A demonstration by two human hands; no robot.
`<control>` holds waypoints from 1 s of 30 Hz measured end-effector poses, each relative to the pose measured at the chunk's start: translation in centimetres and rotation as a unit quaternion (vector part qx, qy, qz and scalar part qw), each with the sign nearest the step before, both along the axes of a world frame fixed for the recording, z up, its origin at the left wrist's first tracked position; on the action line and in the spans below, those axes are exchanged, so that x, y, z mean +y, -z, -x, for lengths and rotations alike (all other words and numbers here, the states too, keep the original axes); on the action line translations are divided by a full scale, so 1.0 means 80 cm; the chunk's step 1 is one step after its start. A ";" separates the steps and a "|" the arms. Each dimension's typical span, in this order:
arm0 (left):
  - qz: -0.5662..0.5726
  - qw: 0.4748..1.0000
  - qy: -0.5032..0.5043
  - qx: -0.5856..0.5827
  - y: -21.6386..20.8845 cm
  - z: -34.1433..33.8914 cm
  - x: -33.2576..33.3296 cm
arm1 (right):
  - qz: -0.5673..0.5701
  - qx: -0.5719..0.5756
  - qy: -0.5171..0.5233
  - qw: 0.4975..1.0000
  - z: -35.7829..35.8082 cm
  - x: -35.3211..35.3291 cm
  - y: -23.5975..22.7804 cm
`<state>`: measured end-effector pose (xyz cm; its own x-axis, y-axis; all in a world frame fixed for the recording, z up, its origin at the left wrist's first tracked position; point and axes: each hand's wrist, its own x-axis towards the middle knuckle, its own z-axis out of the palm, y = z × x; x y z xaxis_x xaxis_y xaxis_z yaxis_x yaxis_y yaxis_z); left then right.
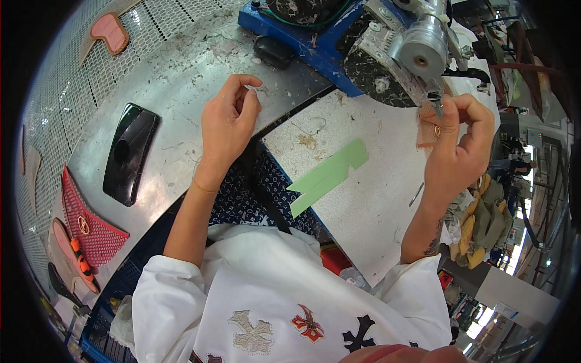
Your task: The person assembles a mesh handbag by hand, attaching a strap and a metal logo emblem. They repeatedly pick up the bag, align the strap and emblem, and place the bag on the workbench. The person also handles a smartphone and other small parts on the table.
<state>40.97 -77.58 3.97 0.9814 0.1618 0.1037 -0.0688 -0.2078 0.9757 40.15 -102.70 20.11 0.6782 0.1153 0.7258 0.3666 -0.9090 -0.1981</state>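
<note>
My right hand [463, 133] is at the machine head [417, 54] on the right, thumb and index finger pinched together. A small pointed metal piece [437, 107] shows at those fingertips; whether it is held or belongs to the machine, I cannot tell. Just left of the hand, under the machine, lies an orange mesh piece [427, 132] with a gold-coloured emblem. My left hand [233, 118] hovers over the metal tabletop, its fingers loosely curled and nothing visible in them. Between the hands, a notched green strip [331, 173] lies on the white board [363, 206], its forked end past the edge.
A black phone [131, 154] and a dark rounded case [273, 52] lie on the metal table [175, 91]. Far left are a red mesh panel [91, 224], an orange-and-black cutter [83, 263] and a pink padded piece [110, 33]. The machine's blue base [296, 39] spans the back.
</note>
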 end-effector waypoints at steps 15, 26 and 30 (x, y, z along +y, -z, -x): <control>-0.005 1.000 0.019 0.019 -0.003 0.001 -0.001 | -0.088 -0.008 -0.056 0.995 0.014 -0.022 0.004; 0.002 1.000 0.010 0.005 -0.005 0.005 -0.001 | 0.094 0.062 -0.373 0.921 0.031 0.024 0.081; 0.057 0.998 0.019 0.005 -0.010 0.006 -0.001 | 0.144 0.156 -0.439 0.873 0.045 0.056 0.115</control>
<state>40.50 -77.65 4.76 0.9880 0.1343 0.0766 -0.0643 -0.0937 0.9935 36.57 -98.20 10.89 0.3967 0.8367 0.3774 0.9160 -0.3339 -0.2225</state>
